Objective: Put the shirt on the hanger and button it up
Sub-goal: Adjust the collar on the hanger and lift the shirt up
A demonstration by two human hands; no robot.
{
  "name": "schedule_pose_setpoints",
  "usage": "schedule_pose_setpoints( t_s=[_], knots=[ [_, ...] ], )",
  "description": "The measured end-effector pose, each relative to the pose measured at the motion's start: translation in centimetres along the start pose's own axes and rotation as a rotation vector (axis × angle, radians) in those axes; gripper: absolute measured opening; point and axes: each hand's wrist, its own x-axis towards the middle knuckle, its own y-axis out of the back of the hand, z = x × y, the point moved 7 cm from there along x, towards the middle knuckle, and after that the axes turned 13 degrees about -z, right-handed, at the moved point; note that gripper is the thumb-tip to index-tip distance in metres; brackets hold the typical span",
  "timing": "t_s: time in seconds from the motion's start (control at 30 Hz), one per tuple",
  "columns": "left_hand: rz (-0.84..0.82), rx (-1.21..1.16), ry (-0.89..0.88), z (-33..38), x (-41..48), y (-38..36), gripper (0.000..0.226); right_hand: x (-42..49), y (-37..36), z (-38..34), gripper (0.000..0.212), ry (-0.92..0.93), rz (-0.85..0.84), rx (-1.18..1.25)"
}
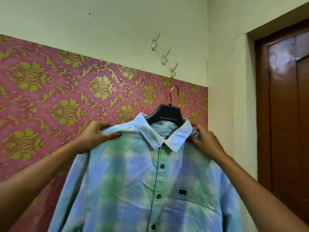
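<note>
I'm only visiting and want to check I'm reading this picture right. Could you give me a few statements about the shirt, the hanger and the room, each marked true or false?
1. Both hands hold the shirt at its shoulders. True: the left hand and the right hand grip the shirt there.
2. The hanger hangs from a hook on the wall. False: the hanger sits inside the collar, and its own hook is free in the air below the three wall hooks.
3. The shirt front hangs open. False: the buttons in view are fastened.
4. A brown door stands at the right. True: the door is there.
</note>
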Motion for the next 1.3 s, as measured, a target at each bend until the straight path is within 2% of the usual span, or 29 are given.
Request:
schedule_pose_setpoints(
  t_s=[0.1,0.23,0.4,0.53,0.67,0.77,0.97,1.03,1.17,1.3],
  knots=[
    [0.036,0.094,-0.037,-0.4,6.5,0.9,0.009,6.6,-0.2,1.9,0.044,0.066,0.046,0.022],
    [0.173,0.243,-0.054,-0.2,14.6,3.4,0.021,16.3,1.3,3.4,0.041,0.161,0.134,0.036],
    [0.327,0.439,-0.030,0.7,22.4,5.2,0.027,27.2,3.5,4.7,0.025,0.194,0.187,-0.009],
    [0.400,0.536,-0.055,3.1,25.8,6.4,0.034,32.6,4.4,5.3,0.029,0.214,0.225,-0.021],
    [0.422,0.578,0.002,4.6,27.4,7.7,0.037,34.4,5.5,5.4,0.034,0.222,0.303,0.020],
    [0.350,0.544,0.060,5.0,28.0,8.2,0.030,34.8,5.6,5.1,0.033,0.263,0.295,0.018],
    [0.336,0.589,0.129,4.9,28.4,8.6,0.034,35.1,4.6,5.0,0.026,0.349,0.276,0.040],
    [0.383,0.673,0.147,5.0,28.2,8.6,0.035,35.3,4.5,5.1,0.028,0.345,0.260,0.039],
    [0.528,0.987,0.182,5.4,27.3,7.5,0.040,35.6,4.4,5.2,0.031,0.335,0.220,0.033],
    [0.595,1.104,0.164,5.1,26.5,6.0,0.043,35.3,3.9,5.6,0.038,0.314,0.205,0.017]
  ],
)
